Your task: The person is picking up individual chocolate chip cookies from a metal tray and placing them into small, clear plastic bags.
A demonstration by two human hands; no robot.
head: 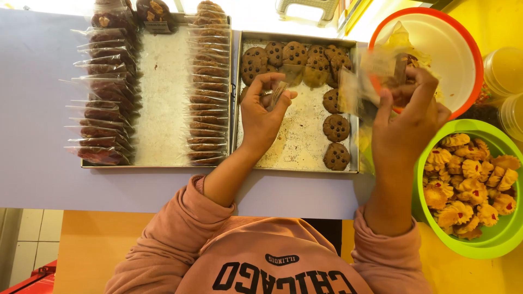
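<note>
Left hand (262,111), centre of frame, fingers curled in, thumb and fingertips pinching a small clear wrapper (279,91) with a brownish strip on it; it is held up over the right-hand baking tray (298,158), probably so a cookie can go straight in without reaching far. Right hand (406,120), right of centre, raised over the edge of the orange-rimmed white bowl (468,49), fingers bent and gripping a bunch of clear plastic bags (362,81); blurred, so exact count unclear, looks like a loose stack kept in hand as the supply. Tray under the left hand holds loose chocolate-chip cookies (336,128), a cluster along the top edge and a few down the right side, the rest bare metal with crumbs. Left tray (163,109), upper left of frame, carries two columns of wrapped cookies (207,92) laid overlapping like shingles, darker ones in the left column (106,98), lighter in the right, middle strip bare; overlapping packs them tight and keeps the two sorts apart. Lower right, green bowl (490,245) full of yellow flower-shaped cookies (468,185) with red centres, close by the right hand but untouched. Clear plastic tubs (504,71) at far right edge, partly cut off. Both trays sit on a pale table (38,136); pink sweatshirt sleeves (180,234) at bottom.
</note>
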